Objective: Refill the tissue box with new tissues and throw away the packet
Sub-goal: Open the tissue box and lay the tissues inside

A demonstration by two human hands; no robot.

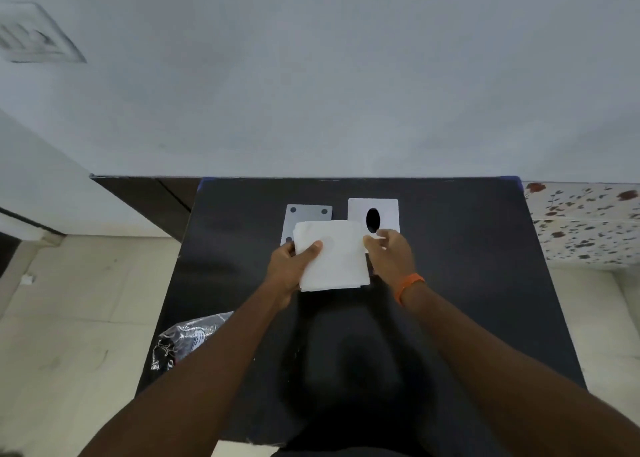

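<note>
A white stack of tissues (334, 254) hovers above the middle of the black table (467, 266). My left hand (294, 266) grips its left edge, thumb on top. My right hand (389, 254) pinches the stack's upper right corner. Behind the stack lies a grey plate with dark round feet (308, 216), partly covered by the tissues. To its right stands the white tissue box (384, 214) with a black oval slot on top. A crumpled clear plastic packet (183, 340) lies at the table's near left edge, partly behind my left forearm.
The table stands against a pale wall (311, 93). Light floor tiles (69, 318) show to the left. A floral cloth (588, 221) lies at the right. A dark cabinet edge (145, 193) meets the table's back left corner.
</note>
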